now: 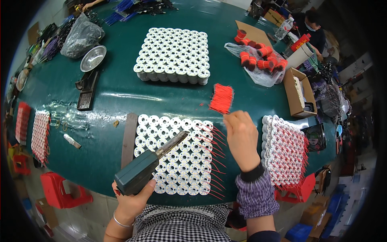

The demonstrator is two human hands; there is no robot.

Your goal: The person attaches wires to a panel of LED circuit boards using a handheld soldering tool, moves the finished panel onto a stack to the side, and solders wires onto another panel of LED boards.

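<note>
My left hand point(135, 197) is wrapped round the handle of a dark green soldering gun point(139, 171). Its metal tip reaches over a block of round white LED boards point(171, 167), set in rows in front of me. Thin red wires point(217, 151) stick out from the boards on the block's right side. My right hand point(243, 137) has its fingers pinched together at the lower end of a flat pile of short red wires point(221, 98). Whether a wire is between the fingertips is too small to tell.
A dark bar point(129, 139) edges the block's left side. Farther back stands a taller stack of white boards point(173, 54). Wired boards point(284, 153) sit at right, more point(40, 133) at far left. Bundled red wires point(264, 64) lie near an open carton point(300, 94); a person sits beyond.
</note>
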